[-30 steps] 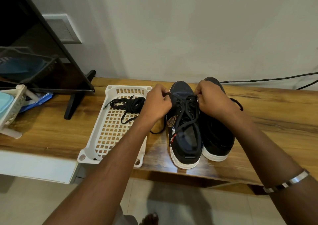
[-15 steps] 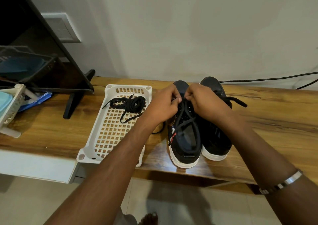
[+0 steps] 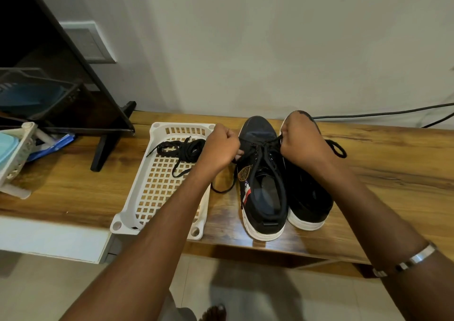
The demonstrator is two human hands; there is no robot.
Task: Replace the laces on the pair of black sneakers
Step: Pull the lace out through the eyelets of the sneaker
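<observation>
On wooden bench [image 3: 380, 163]: two black sneakers [image 3: 262, 180]

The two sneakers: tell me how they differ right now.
The left sneaker has both hands pulling its lace ends apart; the right sneaker lies partly under the right hand, which does not work it. The left shows a gold side patch; the right looks plain. Both are black with white soles, side by side.

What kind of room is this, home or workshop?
Most likely a home living area. A flat screen on a stand sits on a long wooden bench against a plain wall, cables run behind it, and a white plastic basket holds a spare black lace beside the sneakers.
</observation>
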